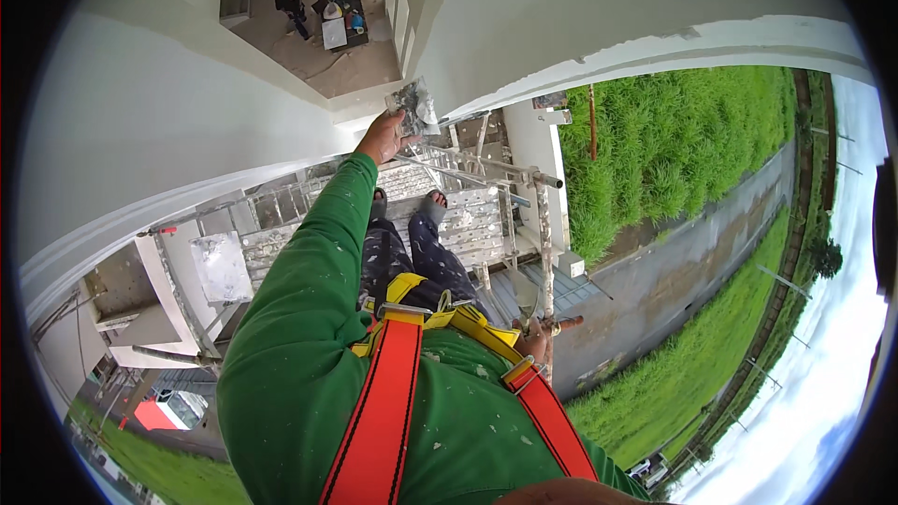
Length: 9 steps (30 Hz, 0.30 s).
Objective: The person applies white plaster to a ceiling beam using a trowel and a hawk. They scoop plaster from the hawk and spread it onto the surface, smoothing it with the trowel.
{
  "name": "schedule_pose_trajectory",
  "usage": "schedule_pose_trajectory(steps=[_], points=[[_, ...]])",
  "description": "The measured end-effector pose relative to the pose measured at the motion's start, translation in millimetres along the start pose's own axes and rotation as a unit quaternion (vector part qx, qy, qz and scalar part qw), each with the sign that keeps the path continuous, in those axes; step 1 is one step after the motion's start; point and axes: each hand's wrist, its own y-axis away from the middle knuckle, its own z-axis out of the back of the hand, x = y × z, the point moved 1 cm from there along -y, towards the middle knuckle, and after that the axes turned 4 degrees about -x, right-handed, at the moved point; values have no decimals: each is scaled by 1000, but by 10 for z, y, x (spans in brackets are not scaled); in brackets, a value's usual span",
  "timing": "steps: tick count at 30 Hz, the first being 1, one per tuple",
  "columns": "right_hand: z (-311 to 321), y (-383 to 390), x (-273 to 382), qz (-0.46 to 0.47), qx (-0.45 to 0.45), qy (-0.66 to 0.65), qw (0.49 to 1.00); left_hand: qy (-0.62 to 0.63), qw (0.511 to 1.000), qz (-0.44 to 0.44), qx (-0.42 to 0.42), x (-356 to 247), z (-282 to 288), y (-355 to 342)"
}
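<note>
My left arm, in a green sleeve, stretches up and forward. At its end my left hand (382, 137) is closed on a plastering trowel (412, 107), whose flat, roughly square blade is smeared with white and grey plaster. The blade is close to the lower edge of the pale wall (543, 14). By my waist on the right, my right hand (535, 340) is partly hidden by the harness. Its fingers look curled round something with a grey, pointed blade (523, 291), perhaps a putty knife. A scaffold post (545, 252) stands right beside that hand.
My feet stand on plaster-spotted scaffold planks (458, 236). Metal rails (486, 170) cross in front. A white-smeared board (222, 266) is at the left. Far below, a person (291, 11) stands by a dark table (352, 14). Grass (673, 140) and a road (683, 252) lie right.
</note>
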Motion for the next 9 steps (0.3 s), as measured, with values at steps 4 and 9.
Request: schedule_pose_trajectory(steps=[4,9], points=[[-205,160,-378,-39,92,70,993,-18,999,-3,-39,363,603,-810],[-741,181,-731,-153,122,-53,979,-45,996,-30,-74,640,924,-1715]])
